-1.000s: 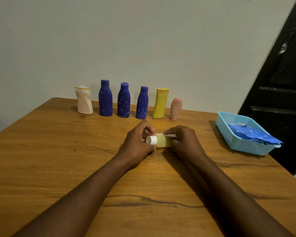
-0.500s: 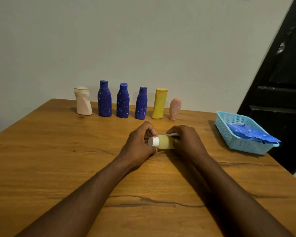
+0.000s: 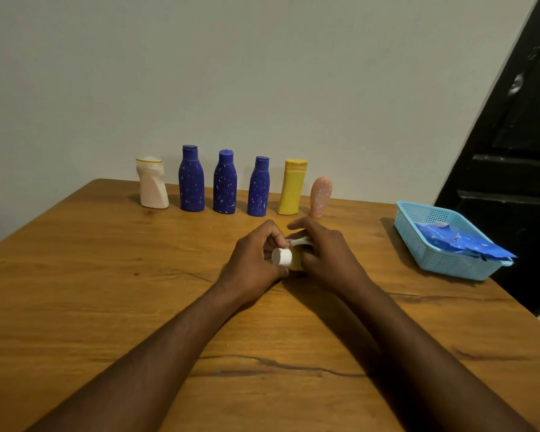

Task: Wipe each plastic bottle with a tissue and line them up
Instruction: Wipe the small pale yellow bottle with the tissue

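A small yellow bottle (image 3: 295, 262) with a white cap (image 3: 281, 256) lies sideways between my hands at the table's middle. My left hand (image 3: 253, 260) grips its cap end. My right hand (image 3: 326, 255) curls over its body and pinches a white tissue (image 3: 300, 242) against it. Along the back edge stand a cream bottle (image 3: 152, 183), three speckled blue bottles (image 3: 191, 179) (image 3: 225, 182) (image 3: 258, 187), a yellow bottle (image 3: 292, 187) and a small pink bottle (image 3: 320, 197), all upright in a row.
A light blue plastic basket (image 3: 418, 232) holding a blue tissue pack (image 3: 459, 244) sits at the table's right edge. The wooden table (image 3: 106, 291) meets a pale wall behind the row. A dark door stands at the right.
The bottle has turned in my hands so its white cap now faces more toward me. My right hand has slid further over the body, covering most of it.
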Tool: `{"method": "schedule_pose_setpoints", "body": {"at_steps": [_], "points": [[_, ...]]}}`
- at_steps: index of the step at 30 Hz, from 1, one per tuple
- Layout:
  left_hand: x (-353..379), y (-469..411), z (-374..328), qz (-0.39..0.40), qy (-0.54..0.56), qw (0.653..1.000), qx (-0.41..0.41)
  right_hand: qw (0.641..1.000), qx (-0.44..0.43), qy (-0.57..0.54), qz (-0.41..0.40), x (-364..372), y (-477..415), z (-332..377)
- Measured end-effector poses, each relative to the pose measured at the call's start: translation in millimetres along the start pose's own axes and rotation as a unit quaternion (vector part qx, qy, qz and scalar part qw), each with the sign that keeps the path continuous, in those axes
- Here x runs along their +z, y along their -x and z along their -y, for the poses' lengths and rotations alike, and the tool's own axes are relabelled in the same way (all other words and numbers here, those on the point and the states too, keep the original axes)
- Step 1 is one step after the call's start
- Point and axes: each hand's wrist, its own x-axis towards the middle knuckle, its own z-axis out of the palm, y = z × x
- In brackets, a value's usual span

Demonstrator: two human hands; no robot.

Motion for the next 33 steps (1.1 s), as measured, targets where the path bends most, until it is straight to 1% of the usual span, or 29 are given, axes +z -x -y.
{"method": "schedule_pose_setpoints", "body": {"at_steps": [8,11,16,22,26,33], "points": [[0,-1,1,-0.005,-0.025,1.0,-0.005,0.989,0.091,0.115,0.0,-9,-3,-20],[-2,-2,2,-0.01,-0.02,1.0,-0.012,0.985,0.099,0.144,-0.005,-11,-3,-21],[-5,-4,8,-0.03,-0.007,0.999,-0.037,0.981,0.11,0.16,-0.003,-10,-2,-22],[-9,-7,10,-0.045,0.01,0.996,-0.08,0.987,0.091,0.135,0.007,-8,1,-14],[-12,-5,7,-0.054,0.043,0.992,-0.109,0.992,0.071,0.106,0.007,-3,2,-6],[-14,-7,6,-0.056,0.135,0.979,-0.145,0.993,-0.058,0.103,0.003,4,6,14]]}}
